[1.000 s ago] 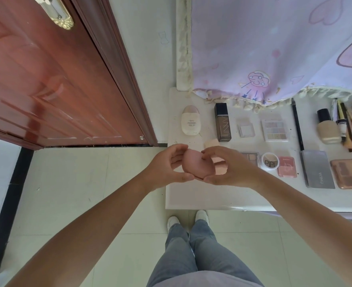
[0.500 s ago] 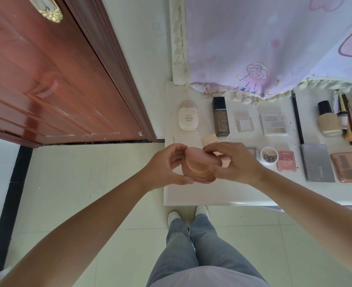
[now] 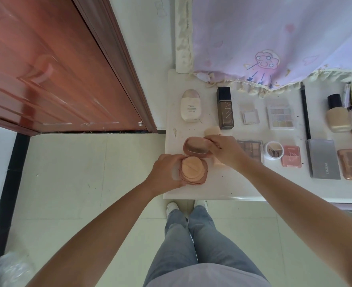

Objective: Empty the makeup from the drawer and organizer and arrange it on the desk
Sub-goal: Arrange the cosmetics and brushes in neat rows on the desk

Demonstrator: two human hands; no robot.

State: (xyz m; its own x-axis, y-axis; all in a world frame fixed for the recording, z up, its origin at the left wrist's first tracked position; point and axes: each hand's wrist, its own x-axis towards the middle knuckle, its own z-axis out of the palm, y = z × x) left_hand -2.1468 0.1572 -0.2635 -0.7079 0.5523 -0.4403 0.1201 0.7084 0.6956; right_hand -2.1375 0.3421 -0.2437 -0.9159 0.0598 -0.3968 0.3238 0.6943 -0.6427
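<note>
Gripping the round pink powder compact [image 3: 193, 169] open over the near-left corner of the white desk [image 3: 218, 189], your left hand [image 3: 166, 172] is cupping its puff-filled base while your right hand [image 3: 224, 150] is pinching its raised mirrored lid [image 3: 196, 147].

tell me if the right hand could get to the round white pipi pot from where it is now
Probably yes: the round white PIPI pot lies uncovered just right of the right hand, but that hand holds the pink compact's lid and must let go first.
</note>
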